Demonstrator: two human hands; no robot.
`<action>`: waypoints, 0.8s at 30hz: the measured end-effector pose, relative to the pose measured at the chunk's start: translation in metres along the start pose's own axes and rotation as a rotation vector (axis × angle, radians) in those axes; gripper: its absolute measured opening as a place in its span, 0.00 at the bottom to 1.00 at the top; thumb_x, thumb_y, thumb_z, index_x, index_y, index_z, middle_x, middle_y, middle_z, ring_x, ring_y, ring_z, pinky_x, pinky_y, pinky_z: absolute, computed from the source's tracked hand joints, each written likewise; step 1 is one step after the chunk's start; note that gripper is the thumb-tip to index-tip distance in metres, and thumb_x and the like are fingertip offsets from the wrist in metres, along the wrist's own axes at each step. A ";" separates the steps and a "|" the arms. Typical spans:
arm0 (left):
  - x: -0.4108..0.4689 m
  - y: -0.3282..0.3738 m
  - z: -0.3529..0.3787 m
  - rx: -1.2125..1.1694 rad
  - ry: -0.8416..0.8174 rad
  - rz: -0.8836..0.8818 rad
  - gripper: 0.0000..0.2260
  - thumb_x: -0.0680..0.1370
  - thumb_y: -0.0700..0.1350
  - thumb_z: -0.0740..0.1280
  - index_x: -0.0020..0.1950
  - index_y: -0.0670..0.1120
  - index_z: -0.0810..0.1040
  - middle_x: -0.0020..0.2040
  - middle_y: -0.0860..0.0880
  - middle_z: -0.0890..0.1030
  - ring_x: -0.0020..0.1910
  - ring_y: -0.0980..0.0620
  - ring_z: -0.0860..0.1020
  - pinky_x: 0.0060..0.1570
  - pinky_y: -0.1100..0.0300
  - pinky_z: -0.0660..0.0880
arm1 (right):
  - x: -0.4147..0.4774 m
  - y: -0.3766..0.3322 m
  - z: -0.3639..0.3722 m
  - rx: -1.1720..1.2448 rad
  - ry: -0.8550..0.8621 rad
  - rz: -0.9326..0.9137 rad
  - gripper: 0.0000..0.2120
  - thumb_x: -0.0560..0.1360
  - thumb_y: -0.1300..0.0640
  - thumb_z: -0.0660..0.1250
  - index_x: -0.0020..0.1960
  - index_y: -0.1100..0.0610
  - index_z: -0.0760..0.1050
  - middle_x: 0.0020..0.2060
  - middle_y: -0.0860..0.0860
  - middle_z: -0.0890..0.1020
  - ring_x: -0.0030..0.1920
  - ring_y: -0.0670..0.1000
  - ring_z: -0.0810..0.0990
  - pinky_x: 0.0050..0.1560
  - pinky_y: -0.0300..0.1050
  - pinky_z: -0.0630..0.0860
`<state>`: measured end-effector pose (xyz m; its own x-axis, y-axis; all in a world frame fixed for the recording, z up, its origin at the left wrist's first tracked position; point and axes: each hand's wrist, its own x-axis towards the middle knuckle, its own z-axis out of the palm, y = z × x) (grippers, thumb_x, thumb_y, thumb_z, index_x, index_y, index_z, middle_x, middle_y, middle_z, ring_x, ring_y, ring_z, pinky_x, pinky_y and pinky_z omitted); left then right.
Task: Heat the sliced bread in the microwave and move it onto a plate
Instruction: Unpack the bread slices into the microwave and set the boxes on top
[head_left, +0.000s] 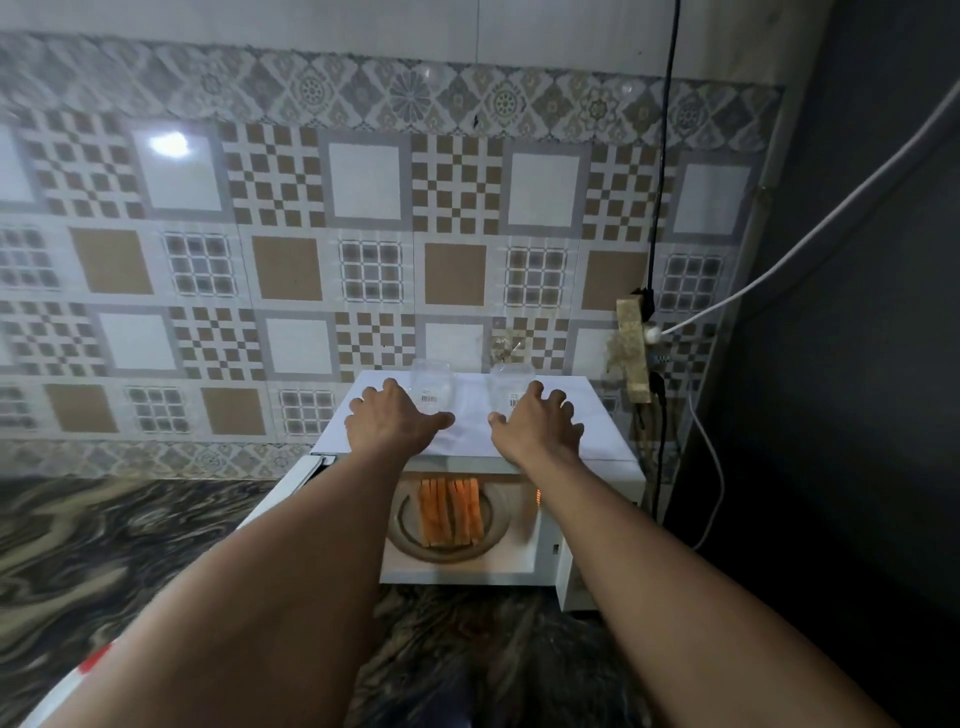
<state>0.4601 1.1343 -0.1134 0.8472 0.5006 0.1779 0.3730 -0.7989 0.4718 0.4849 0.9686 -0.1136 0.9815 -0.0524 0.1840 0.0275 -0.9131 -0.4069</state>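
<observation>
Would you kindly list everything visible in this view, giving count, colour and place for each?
microwave: one, white, on the marbled surface, door open
bread slices: several, orange-lit, on the turntable inside the microwave
glasses: two, clear, on the microwave's top, towards the wall
socket board: one, yellowish, on the wall to the right
black cable: one, hanging down to the socket board
white cable: one, running from upper right
wall tiles: patterned brown, grey, white, behind
marbled surface: dark, below
left hand: fingers spread, over the microwave's top
right hand: likewise, beside it
</observation>
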 end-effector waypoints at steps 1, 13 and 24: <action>-0.007 -0.006 -0.006 0.015 0.003 0.037 0.40 0.69 0.68 0.71 0.72 0.45 0.67 0.68 0.42 0.74 0.66 0.40 0.72 0.61 0.45 0.74 | -0.010 -0.002 -0.003 -0.012 -0.001 -0.011 0.35 0.78 0.39 0.62 0.77 0.57 0.56 0.74 0.63 0.61 0.73 0.64 0.61 0.69 0.63 0.63; -0.091 -0.124 -0.075 0.127 -0.124 0.306 0.31 0.81 0.64 0.52 0.76 0.44 0.66 0.72 0.38 0.71 0.69 0.37 0.72 0.66 0.43 0.71 | -0.170 -0.053 -0.010 -0.014 -0.055 0.024 0.32 0.77 0.41 0.61 0.75 0.57 0.59 0.74 0.64 0.61 0.72 0.65 0.61 0.69 0.65 0.62; -0.129 -0.226 -0.112 0.076 -0.311 0.339 0.18 0.85 0.45 0.53 0.63 0.39 0.78 0.67 0.38 0.77 0.66 0.40 0.74 0.63 0.52 0.69 | -0.305 -0.140 0.029 0.031 -0.176 -0.074 0.34 0.80 0.42 0.57 0.80 0.55 0.52 0.78 0.60 0.57 0.78 0.61 0.53 0.73 0.63 0.59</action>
<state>0.2245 1.2876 -0.1460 0.9950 0.0923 0.0385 0.0720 -0.9282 0.3650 0.1866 1.1241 -0.1386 0.9945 0.0884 0.0567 0.1042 -0.8987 -0.4260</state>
